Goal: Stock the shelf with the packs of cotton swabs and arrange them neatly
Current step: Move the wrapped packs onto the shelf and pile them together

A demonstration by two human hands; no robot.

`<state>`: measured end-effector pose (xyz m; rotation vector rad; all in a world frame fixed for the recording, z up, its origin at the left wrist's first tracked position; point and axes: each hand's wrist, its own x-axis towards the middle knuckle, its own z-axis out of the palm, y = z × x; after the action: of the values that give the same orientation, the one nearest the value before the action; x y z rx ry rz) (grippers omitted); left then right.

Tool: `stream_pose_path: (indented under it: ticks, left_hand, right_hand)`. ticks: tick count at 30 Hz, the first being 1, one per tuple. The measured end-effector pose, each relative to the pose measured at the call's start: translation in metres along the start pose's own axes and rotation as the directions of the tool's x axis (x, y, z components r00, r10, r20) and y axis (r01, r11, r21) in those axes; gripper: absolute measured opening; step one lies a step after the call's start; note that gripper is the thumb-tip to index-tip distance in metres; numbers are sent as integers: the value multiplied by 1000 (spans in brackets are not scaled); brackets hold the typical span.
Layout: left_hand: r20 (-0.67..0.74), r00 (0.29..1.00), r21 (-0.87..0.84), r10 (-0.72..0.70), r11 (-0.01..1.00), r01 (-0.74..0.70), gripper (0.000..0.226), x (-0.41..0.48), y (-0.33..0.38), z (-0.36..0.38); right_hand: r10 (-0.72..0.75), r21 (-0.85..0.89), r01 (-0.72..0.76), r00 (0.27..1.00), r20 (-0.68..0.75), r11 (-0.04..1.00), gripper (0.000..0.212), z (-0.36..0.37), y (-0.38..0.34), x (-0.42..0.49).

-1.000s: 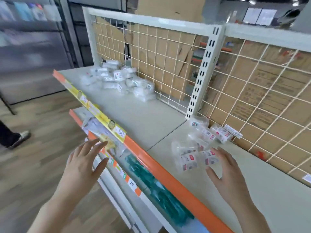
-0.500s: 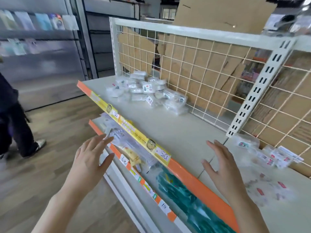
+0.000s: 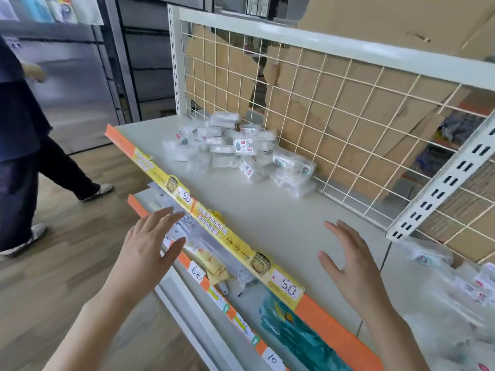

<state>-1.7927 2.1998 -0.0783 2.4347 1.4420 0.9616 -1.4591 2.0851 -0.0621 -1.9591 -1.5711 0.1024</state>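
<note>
A loose heap of clear cotton swab packs (image 3: 235, 151) lies at the back left of the grey shelf (image 3: 267, 210), against the wire grid. More swab packs (image 3: 460, 293), blurred, lie on the shelf at the right edge of view. My left hand (image 3: 150, 253) hovers with spread fingers in front of the shelf's orange and yellow price strip (image 3: 214, 223), holding nothing. Over the shelf's front part my right hand (image 3: 348, 266) is held flat with fingers straight, also empty. Both hands are well short of the heap.
A white wire grid back panel (image 3: 334, 111) with cardboard behind it closes the shelf's rear; a slotted white upright (image 3: 442, 183) stands at right. A lower shelf (image 3: 241, 290) holds packaged goods. A person in dark clothes (image 3: 21, 145) walks on the wooden floor at left.
My view has swung left, so the far heap now sits nearer the centre and the right-hand packs have slid to the edge. Both empty hands moved left with it. The person at left stepped further in.
</note>
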Motion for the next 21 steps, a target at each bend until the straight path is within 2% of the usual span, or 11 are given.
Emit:
stream_pose_path:
  ticks: [4, 7, 11, 15, 21]
  left_hand:
    - [58, 998, -34, -12, 999, 14, 51, 45, -12, 23]
    - [79, 996, -23, 41, 999, -39, 53, 85, -16, 41]
    - [92, 994, -43, 58, 998, -54, 63, 148, -12, 63]
    - [86, 993, -59, 85, 995, -80, 58, 207, -9, 94]
    - [127, 983, -32, 132, 991, -129, 87, 274, 1, 138]
  right_hand:
    - [-6, -20, 5, 1000, -18, 1000, 53, 10, 8, 47]
    - [-15, -6, 14, 1000, -28, 1000, 52, 14, 13, 89]
    - [-45, 18, 46, 998, -35, 999, 53, 22, 18, 145]
    - [-104, -11, 104, 993, -52, 995, 50, 42, 21, 199]
    - [-202, -161, 187, 976, -80, 969, 52, 83, 21, 255]
